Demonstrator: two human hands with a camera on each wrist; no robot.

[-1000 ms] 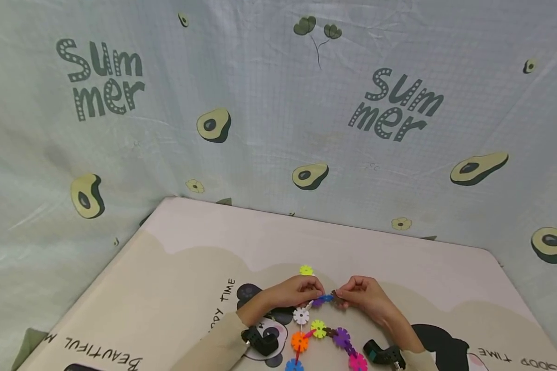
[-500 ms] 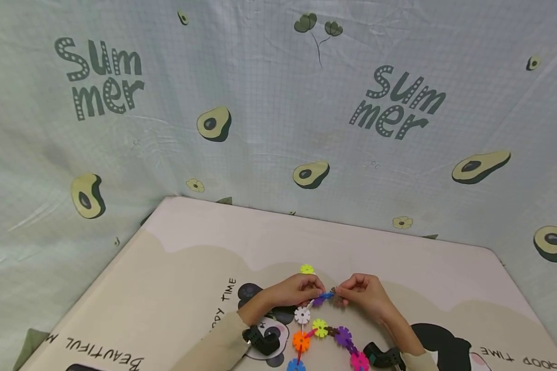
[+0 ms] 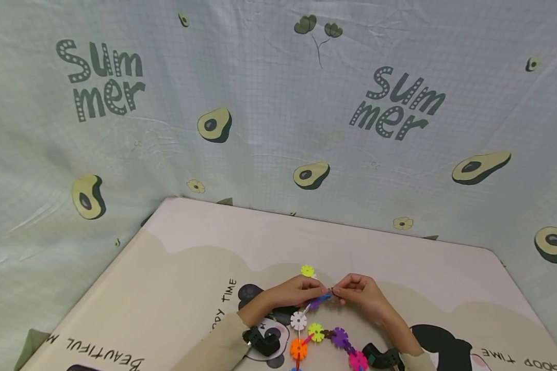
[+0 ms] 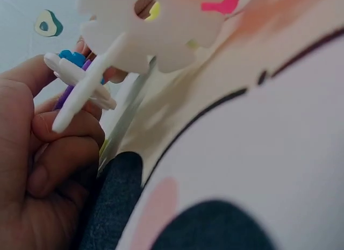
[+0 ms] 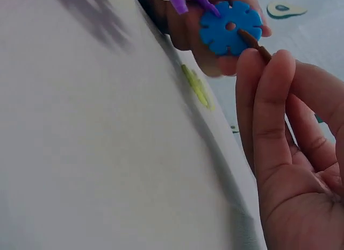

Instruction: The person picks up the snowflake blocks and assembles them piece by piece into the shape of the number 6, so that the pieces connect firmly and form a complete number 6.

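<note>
My left hand (image 3: 297, 291) grips the end of a chain of slotted plastic snowflake discs. At its fingertips are a blue snowflake disc (image 5: 223, 37) and a purple one (image 3: 314, 304). My right hand (image 3: 362, 294) pinches a brown snowflake disc (image 5: 264, 52) between thumb and finger; turned edge-on, it meets the blue disc's slotted rim, mostly hidden by the fingers. White discs (image 4: 150, 32) hang close to the left wrist camera. Further along the chain come a white disc (image 3: 298, 320), an orange disc (image 3: 299, 349) and a yellow-green disc (image 3: 316, 332).
Beyond the left hand lies another yellow disc (image 3: 307, 270). Purple (image 3: 340, 337) and pink (image 3: 358, 360) discs curve along the chain toward the right wrist. A printed cloth (image 3: 190, 288) covers the table, and an avocado-patterned curtain (image 3: 260, 103) hangs behind it.
My right hand has shifted slightly left, bringing the brown disc closer to my left fingertips. The white and orange discs of the chain have swung a little toward me and left.
</note>
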